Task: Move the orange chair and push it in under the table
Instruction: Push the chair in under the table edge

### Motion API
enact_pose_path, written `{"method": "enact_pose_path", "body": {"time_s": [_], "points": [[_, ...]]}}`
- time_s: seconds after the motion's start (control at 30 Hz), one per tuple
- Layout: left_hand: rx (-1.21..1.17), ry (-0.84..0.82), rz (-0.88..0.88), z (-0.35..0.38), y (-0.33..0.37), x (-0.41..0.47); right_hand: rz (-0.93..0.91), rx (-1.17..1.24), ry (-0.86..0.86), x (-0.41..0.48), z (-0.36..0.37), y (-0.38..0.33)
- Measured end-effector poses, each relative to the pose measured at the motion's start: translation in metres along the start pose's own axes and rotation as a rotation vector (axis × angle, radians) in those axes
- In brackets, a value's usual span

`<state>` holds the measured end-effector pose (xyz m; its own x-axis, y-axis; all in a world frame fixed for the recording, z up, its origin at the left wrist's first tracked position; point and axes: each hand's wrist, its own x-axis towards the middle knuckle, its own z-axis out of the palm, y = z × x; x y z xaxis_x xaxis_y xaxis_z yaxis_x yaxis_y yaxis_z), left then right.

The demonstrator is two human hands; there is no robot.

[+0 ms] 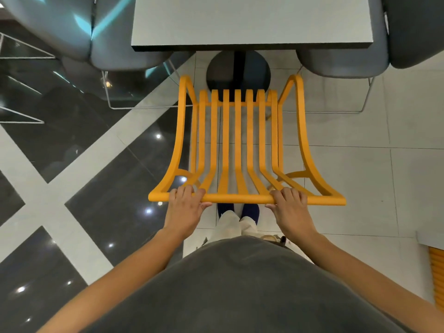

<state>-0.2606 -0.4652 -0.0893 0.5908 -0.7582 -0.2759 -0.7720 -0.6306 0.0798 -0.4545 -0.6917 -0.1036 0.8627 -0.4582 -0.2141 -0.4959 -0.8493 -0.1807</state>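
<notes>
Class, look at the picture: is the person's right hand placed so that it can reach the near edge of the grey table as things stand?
Probably not: the right hand grips the orange chair top rail, and the whole seat lies between it and the table edge.

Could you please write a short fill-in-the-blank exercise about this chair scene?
1. Both hands, left hand and right hand, grip the ____ rail of the orange chair.
2. The table stands on a round ____ base.
3. The chair's seat is made of parallel ____.

Missing words: top; black; slats
</notes>
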Motion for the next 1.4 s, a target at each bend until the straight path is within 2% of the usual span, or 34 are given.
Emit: {"method": "enact_pose_path", "body": {"time_s": [0.17,0.33,0.43,0.83,1.4], "points": [[0.027,0.0,-0.028,0.006,0.002,-0.004,0.085,-0.066,0.004,-0.011,0.007,0.005],[0.035,0.029,-0.017,0.008,-0.001,0.003,0.062,-0.086,-0.054,-0.002,0.004,0.009],[0.042,0.077,-0.017,0.009,-0.004,0.012,0.058,-0.067,-0.031,0.008,0.001,0.011],[-0.008,0.119,0.023,-0.017,-0.03,0.094,0.029,-0.039,0.065,0.089,-0.027,0.018],[-0.024,0.146,0.06,-0.043,-0.065,0.202,0.011,0.011,0.096,0.197,-0.048,0.031]]}}
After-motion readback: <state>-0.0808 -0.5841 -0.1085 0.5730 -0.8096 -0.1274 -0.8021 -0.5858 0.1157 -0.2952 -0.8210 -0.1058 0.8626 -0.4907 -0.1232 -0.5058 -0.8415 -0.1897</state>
